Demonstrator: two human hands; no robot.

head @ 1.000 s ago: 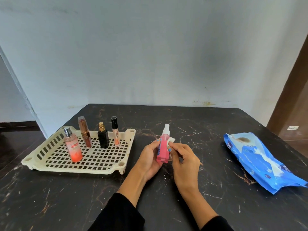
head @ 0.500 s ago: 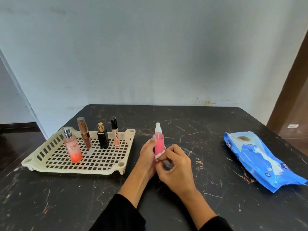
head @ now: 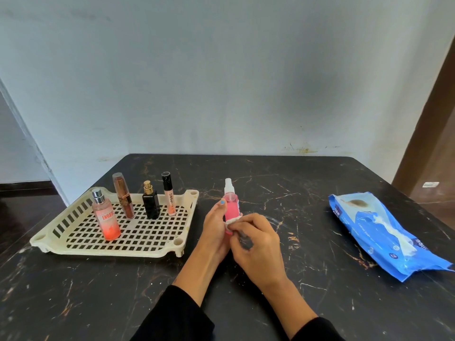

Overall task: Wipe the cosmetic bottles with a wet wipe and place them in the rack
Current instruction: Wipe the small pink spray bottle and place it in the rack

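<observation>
Left grip [head: 214, 226] round pink bottle [head: 232, 208], upright.

Non-task items noted
Black marbled surface [head: 307, 279] abuts pale stained wall [head: 221, 82]; brown door frame [head: 428, 114] at right, dark floor [head: 22, 205] at left.

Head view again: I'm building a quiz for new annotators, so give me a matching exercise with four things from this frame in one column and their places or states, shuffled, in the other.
Things
1. pink spray bottle
2. wet wipe
3. black bottle with gold cap
4. blue wipes pack

Places or states
A. lying on the table at the right, apart from the hands
B. standing upright in the cream rack
C. held upright in the left hand
D. pressed against the bottle's lower part by the right hand

Pairs: 1-C, 2-D, 3-B, 4-A
</observation>
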